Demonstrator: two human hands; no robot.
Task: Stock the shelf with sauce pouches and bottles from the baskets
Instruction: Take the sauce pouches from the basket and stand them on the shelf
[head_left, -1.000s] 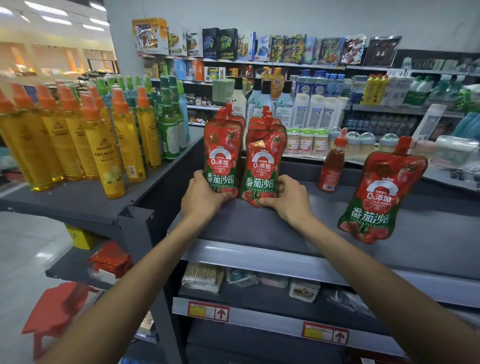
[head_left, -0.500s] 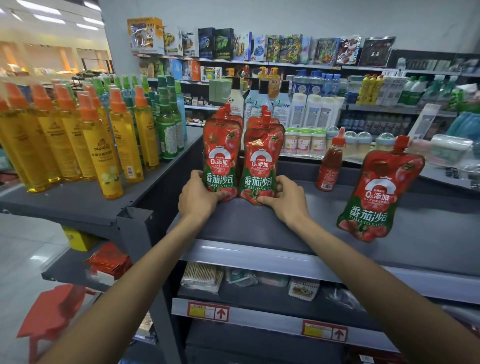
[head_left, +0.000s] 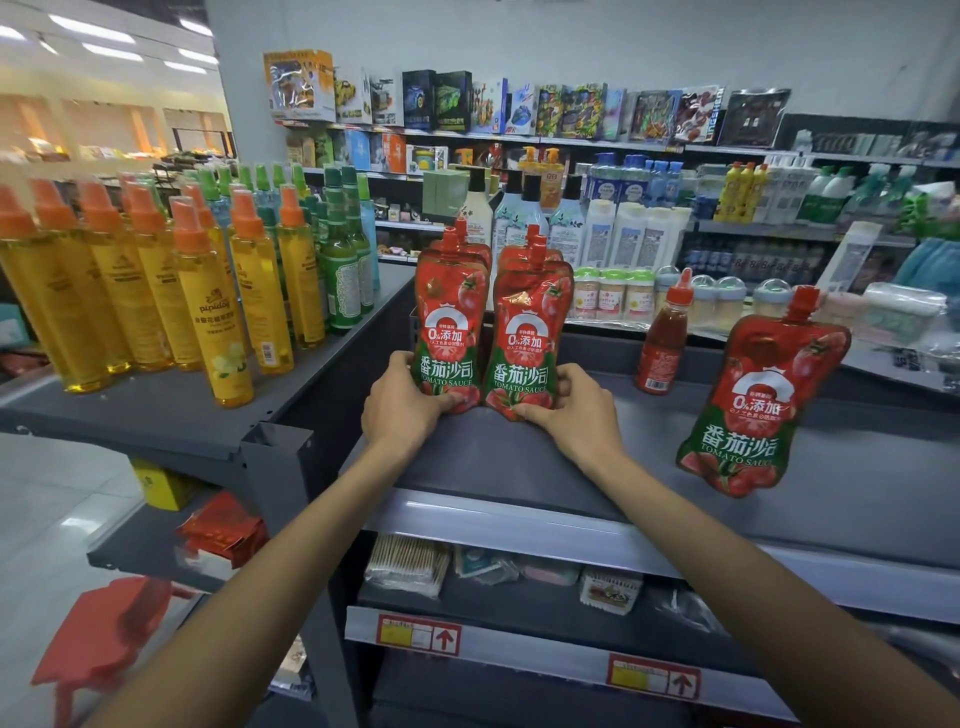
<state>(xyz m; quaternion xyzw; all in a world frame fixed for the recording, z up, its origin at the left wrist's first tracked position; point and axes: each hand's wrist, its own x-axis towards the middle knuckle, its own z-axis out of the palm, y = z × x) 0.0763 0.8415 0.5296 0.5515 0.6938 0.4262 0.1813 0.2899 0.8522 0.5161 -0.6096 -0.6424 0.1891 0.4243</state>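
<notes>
Two rows of red tomato sauce pouches stand upright on the dark grey shelf (head_left: 519, 467). My left hand (head_left: 402, 410) grips the bottom of the left front pouch (head_left: 449, 322). My right hand (head_left: 574, 415) grips the bottom of the right front pouch (head_left: 530, 332). More pouches stand behind each front one, mostly hidden. A single pouch (head_left: 761, 400) stands apart at the right of the shelf. A small red sauce bottle (head_left: 665, 338) stands between it and my hands. No basket is in view.
Yellow and green spray bottles (head_left: 208, 312) crowd the neighbouring shelf on the left. Small jars (head_left: 613, 296) line the ledge behind the pouches. Lower shelves hold small packets (head_left: 410, 561). A red stool (head_left: 104, 634) stands on the floor at lower left.
Both hands stay at the bases of the two front pouches; the pouches have been nudged slightly closer together and straighter. The view shifted a little.
</notes>
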